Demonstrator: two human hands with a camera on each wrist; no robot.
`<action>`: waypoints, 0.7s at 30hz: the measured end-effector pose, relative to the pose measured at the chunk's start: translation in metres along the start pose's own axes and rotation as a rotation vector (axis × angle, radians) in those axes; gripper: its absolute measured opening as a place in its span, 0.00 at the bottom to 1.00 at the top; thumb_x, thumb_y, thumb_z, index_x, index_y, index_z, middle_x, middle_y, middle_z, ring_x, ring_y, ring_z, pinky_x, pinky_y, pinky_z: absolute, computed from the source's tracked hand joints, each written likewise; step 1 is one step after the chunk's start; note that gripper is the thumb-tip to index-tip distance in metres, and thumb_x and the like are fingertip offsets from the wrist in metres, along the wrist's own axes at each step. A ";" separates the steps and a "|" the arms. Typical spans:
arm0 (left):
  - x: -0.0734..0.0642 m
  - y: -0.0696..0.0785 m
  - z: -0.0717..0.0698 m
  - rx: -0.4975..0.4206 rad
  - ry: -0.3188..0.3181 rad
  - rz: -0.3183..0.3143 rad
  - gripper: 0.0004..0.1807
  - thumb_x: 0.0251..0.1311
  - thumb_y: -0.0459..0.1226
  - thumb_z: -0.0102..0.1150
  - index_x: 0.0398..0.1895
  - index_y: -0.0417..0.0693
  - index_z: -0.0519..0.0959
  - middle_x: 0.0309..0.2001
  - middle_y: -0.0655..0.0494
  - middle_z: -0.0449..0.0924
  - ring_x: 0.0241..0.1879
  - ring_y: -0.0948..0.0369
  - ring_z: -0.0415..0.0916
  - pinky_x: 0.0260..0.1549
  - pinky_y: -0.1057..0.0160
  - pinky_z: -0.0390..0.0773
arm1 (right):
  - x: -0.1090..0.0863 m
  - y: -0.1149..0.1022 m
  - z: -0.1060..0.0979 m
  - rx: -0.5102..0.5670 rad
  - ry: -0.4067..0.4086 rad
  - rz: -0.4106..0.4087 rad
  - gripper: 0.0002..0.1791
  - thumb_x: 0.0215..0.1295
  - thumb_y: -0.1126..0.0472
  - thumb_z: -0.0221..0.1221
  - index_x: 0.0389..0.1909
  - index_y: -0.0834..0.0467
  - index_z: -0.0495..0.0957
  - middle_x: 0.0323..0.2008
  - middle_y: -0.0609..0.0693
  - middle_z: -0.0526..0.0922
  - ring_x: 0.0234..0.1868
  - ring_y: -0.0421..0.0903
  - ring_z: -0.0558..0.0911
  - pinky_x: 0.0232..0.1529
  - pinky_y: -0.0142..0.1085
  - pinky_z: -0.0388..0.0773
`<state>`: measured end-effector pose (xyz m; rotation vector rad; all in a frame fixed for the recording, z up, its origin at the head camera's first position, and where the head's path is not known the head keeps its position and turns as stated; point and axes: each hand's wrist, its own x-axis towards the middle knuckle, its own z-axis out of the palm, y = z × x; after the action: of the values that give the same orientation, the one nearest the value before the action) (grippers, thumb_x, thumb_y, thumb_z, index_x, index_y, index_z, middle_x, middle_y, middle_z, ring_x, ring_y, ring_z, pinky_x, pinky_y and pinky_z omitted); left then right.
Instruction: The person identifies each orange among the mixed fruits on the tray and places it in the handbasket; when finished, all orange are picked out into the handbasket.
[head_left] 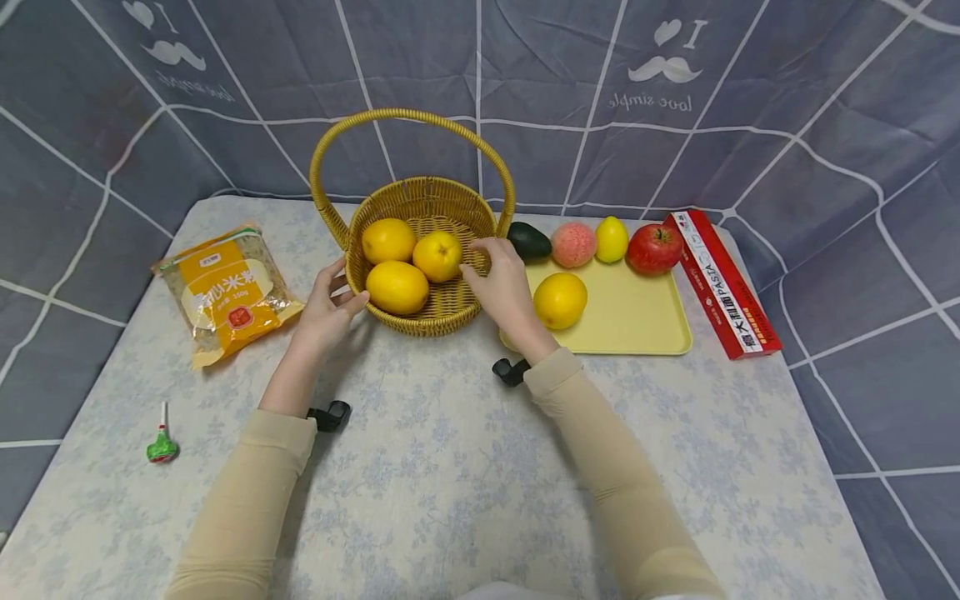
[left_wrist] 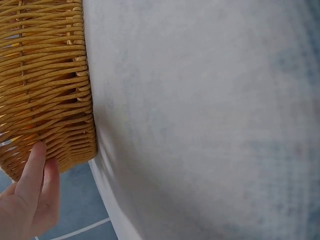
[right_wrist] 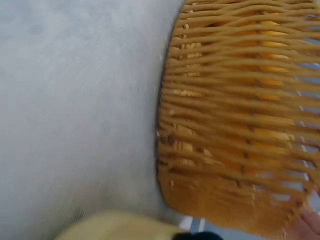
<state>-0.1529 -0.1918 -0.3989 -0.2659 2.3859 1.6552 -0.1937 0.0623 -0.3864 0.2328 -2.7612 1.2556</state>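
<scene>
Basket (head_left: 431,327) stands between my 2 hands in the head view, with 3 yellow fruits (head_left: 398,287) inside it. My left hand (head_left: 324,312) lies against its near-left side, thumb and fingers spread along the wicker; my right hand (head_left: 506,287) reaches over the opposite rim, thumb and forefinger apart with nothing between them, just beside 1 of those fruits. I judge the step in hand to be settling fruit in the basket while my left hand steadies it; the next move seems to call for lifting my right fingers clear of the rim and the handle (head_left: 411,114), whose foot rises just beyond them. To the right of that hand lies a tray (head_left: 645,321) with another yellow fruit (head_left: 560,301), a pink fruit (head_left: 573,245), a small lemon (head_left: 612,240) and an apple (head_left: 656,250); past them is a red box (head_left: 723,283). A dark green fruit (head_left: 529,242) sits close behind my right hand. Left of my left hand are a food packet (head_left: 228,296) and, nearer me, a lollipop (head_left: 162,447). The left wrist view shows my fingertip touching the outer wicker. The right wrist view is blurred: wicker ahead, my fingers partly cropped, so their contact I cannot tell.
</scene>
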 end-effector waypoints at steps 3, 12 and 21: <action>0.000 0.000 0.000 -0.003 0.003 -0.007 0.42 0.73 0.44 0.50 0.80 0.64 0.37 0.78 0.47 0.46 0.75 0.48 0.52 0.69 0.46 0.64 | -0.008 0.006 -0.013 0.081 0.032 -0.022 0.17 0.67 0.60 0.62 0.55 0.60 0.77 0.52 0.60 0.76 0.51 0.54 0.77 0.54 0.42 0.77; -0.001 0.001 0.000 -0.002 0.006 -0.015 0.42 0.73 0.44 0.50 0.80 0.63 0.37 0.78 0.47 0.46 0.74 0.48 0.52 0.69 0.46 0.65 | -0.027 0.027 -0.053 0.214 0.107 0.025 0.19 0.64 0.62 0.65 0.54 0.64 0.78 0.54 0.59 0.78 0.58 0.56 0.79 0.59 0.41 0.78; 0.001 0.001 0.001 0.002 0.002 -0.016 0.42 0.73 0.44 0.50 0.80 0.64 0.37 0.78 0.47 0.47 0.74 0.48 0.52 0.69 0.46 0.65 | -0.040 0.056 -0.075 0.215 0.190 0.121 0.22 0.63 0.59 0.66 0.54 0.66 0.77 0.53 0.61 0.78 0.59 0.58 0.77 0.62 0.46 0.76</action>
<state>-0.1536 -0.1911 -0.3987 -0.2857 2.3800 1.6468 -0.1622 0.1592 -0.3846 -0.0374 -2.5139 1.5189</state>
